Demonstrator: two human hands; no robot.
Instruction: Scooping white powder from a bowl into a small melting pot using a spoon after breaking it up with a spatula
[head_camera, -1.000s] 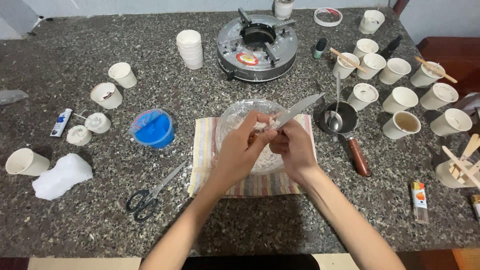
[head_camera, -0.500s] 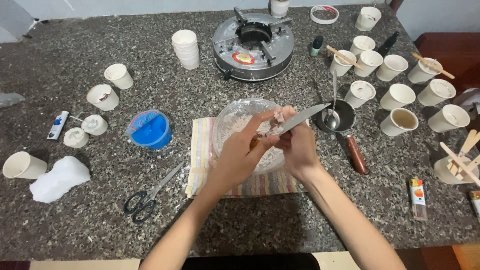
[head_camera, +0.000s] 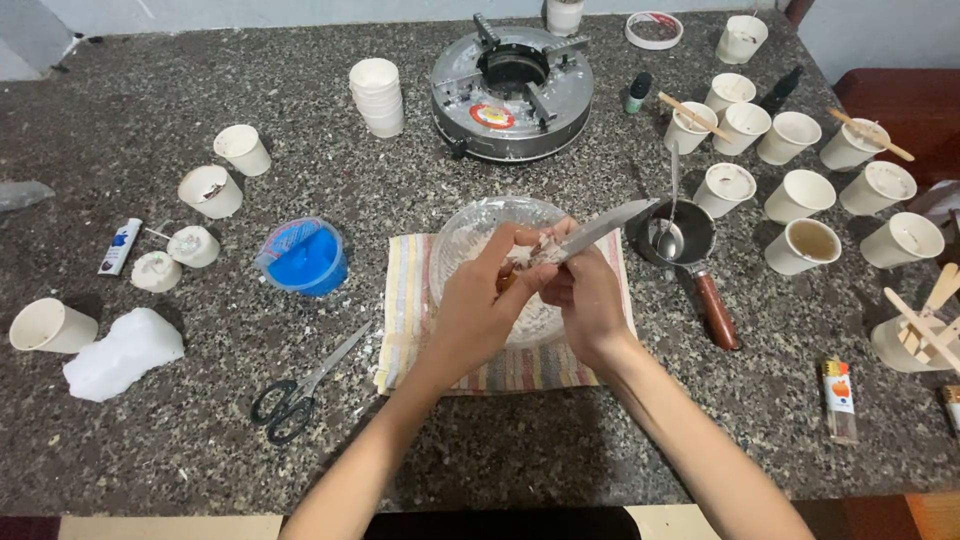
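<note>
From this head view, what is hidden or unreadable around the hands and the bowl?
- What the left hand pinches against the knife: small and white, covered by fingers.
- Knife handle: hidden inside the right hand.
- Glass bowl contents: both hands cover most of them.
- Cup of wooden sticks: cut off by the right edge.

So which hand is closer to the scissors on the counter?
Left. The left hand is over the glass bowl, just right of the scissors. The right hand, gripping the knife, sits farther right, beyond the left hand.
</note>
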